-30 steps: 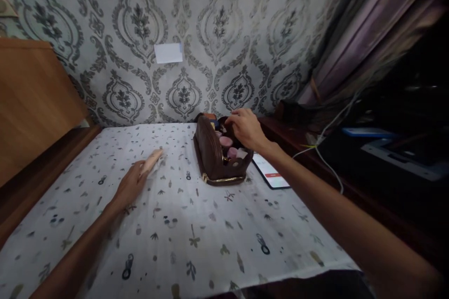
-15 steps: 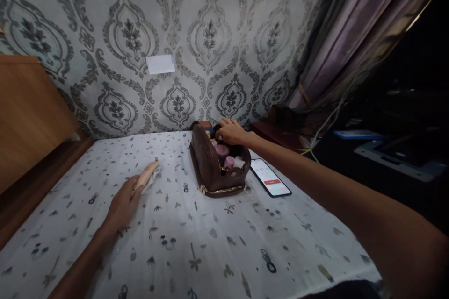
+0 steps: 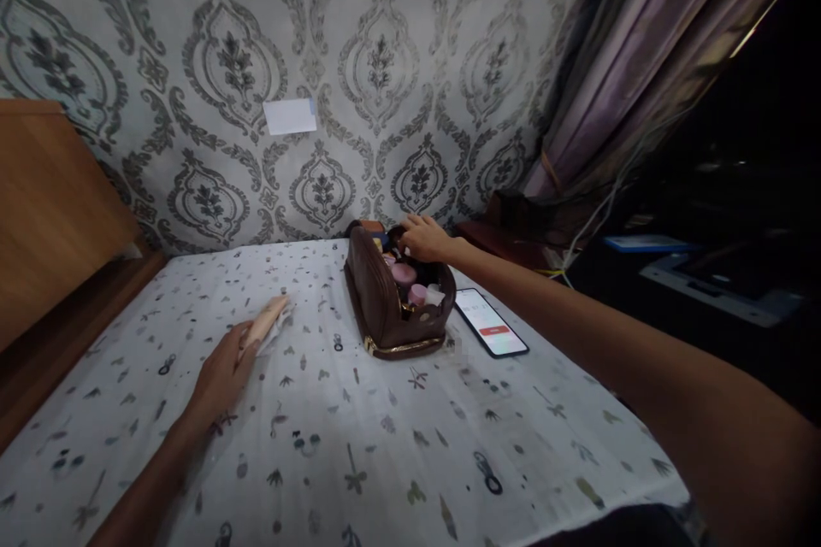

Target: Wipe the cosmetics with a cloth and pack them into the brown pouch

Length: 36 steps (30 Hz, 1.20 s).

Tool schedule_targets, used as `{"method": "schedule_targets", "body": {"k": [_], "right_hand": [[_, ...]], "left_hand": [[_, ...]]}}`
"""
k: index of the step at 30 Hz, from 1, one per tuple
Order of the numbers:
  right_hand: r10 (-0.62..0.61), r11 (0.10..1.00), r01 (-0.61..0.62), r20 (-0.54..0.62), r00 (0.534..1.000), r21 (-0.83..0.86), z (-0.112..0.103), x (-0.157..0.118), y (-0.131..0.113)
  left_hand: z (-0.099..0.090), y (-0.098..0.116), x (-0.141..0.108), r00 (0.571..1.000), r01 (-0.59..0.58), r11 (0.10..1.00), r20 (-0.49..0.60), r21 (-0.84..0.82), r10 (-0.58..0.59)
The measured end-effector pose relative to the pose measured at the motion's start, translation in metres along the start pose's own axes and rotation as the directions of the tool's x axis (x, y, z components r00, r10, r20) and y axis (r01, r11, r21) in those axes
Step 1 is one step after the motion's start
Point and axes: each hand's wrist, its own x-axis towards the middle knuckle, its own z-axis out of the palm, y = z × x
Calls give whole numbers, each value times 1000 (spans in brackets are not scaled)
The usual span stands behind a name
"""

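My left hand [image 3: 221, 372] rests low over the cloth, closed around a flat peach-coloured item [image 3: 264, 323] with crinkled clear plastic along its right side. I cannot tell what this item is. A brown zippered cosmetic bag [image 3: 372, 291] stands open in the middle. Inside it are a round pink container [image 3: 404, 275], a small pink-capped container [image 3: 416, 295] and a whitish one [image 3: 434, 296]. At the bag's far end my right hand [image 3: 427, 239] reaches over the opening, its fingers bent; what they grip is hidden.
A phone [image 3: 493, 325] with a lit screen lies right of the bag. The patterned tablecloth [image 3: 308, 410] reaches back to the papered wall. A wooden cabinet [image 3: 57, 214] stands on the left. Pale cables [image 3: 599, 214] hang on the right, beside a purple curtain [image 3: 629, 77].
The view has shifted slightly. My left hand still holds the peach-coloured item, and my right hand stays at the far end of the bag with hardly any motion.
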Motion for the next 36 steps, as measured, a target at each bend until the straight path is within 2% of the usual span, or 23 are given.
{"method": "schedule_targets", "body": {"k": [8,11,12,14,16,17,18,20,22,23,25,27,29,32,34,36], "right_hand": [[146,982,-135,-75,986,134,-10,-8,7],[189,964,-134,-235,954,231,-18,-27,-10],[188,947,-76,-348,919,311,-21,-37,-20],[157,878,151,-571,806,455,-25,-61,-49],[63,749,401,-659,749,527,-25,-86,-85],[6,656,499,-666,746,565,-22,-97,-105],[-22,557,546,-646,763,626,-18,-106,-125],[-20,348,502,-529,848,792,-4,-114,-166],[-12,100,318,-319,948,943,12,-112,-204],[-39,-74,203,-207,978,976,19,-108,-220],[-90,-416,-12,-28,996,909,30,-99,-247],[-142,-633,-121,40,989,765,36,-93,-265],[-156,-736,-174,86,984,654,38,-91,-272],[-103,-781,-199,193,976,592,43,-93,-270],[-75,-799,-208,250,965,564,49,-96,-264],[-99,-832,-238,289,952,501,54,-98,-257]], "left_hand": [[3,-5,1,999,-30,999,-13,-21,30],[1,-4,0,1000,-8,999,-24,-42,7],[0,-3,0,1000,9,998,-24,-60,-10],[-4,-2,-1,999,37,994,-28,-102,-41],[-8,1,-2,996,55,990,-69,-132,-65],[-11,3,-2,993,57,988,-97,-144,-72],[-13,5,-3,990,56,985,-121,-161,-76],[-16,12,-4,984,64,968,-147,-241,-101],[-16,21,-6,980,74,925,-143,-373,-136],[-13,27,-8,979,80,894,-133,-441,-154],[-5,39,-17,982,87,833,-93,-547,-163],[5,51,-30,992,71,793,-39,-606,-119],[12,62,-45,1000,-3,786,-22,-618,-14],[14,69,-58,983,-130,814,33,-566,179],[10,65,-56,958,-144,837,138,-528,252],[7,55,-43,948,-165,877,174,-452,268]]}}
